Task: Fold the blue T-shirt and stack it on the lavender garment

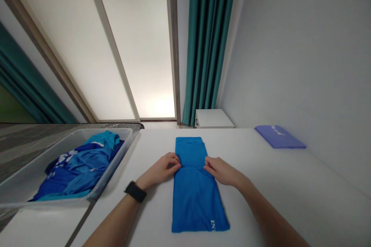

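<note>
A blue shirt (197, 200), folded into a long narrow strip, lies on the white table (139, 216) in front of me. White letters show near its lower right corner. A crosswise crease runs over it between my hands. My left hand (164, 168) pinches the left edge at that crease, with a black watch on the wrist. On the opposite edge, at about the same height, my right hand (220, 170) is closed on the cloth, thumb against bent fingers.
To the left stands a translucent plastic bin (17, 193) holding a heap of blue clothes (84, 166). A folded purple garment (279, 137) lies at the far right by the wall (304, 54). Behind the table are a white cabinet (214, 117) and a green curtain (210, 46).
</note>
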A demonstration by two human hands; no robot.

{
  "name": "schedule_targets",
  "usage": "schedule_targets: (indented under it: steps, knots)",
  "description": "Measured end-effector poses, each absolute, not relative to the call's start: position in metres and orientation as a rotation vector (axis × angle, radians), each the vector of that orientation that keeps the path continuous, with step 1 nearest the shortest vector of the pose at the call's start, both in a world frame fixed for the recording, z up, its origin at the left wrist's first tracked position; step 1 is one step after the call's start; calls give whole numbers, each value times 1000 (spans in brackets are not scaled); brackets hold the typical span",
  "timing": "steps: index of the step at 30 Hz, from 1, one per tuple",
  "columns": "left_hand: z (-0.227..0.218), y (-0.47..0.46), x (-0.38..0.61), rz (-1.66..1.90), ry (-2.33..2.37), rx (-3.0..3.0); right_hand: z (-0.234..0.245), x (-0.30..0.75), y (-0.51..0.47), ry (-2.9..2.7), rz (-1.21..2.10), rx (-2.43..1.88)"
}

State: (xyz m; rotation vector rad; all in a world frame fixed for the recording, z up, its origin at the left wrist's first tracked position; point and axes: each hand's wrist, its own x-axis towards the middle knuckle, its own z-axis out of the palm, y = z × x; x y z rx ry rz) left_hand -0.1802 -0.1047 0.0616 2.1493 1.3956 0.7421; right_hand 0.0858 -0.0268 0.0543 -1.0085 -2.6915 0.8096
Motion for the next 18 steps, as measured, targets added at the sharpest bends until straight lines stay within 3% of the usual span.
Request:
schedule_targets:
  steps: [18]
  knots:
    - [54, -103, -181, 678, 1421, 2226, 51, 78, -30, -2669, 811, -974]
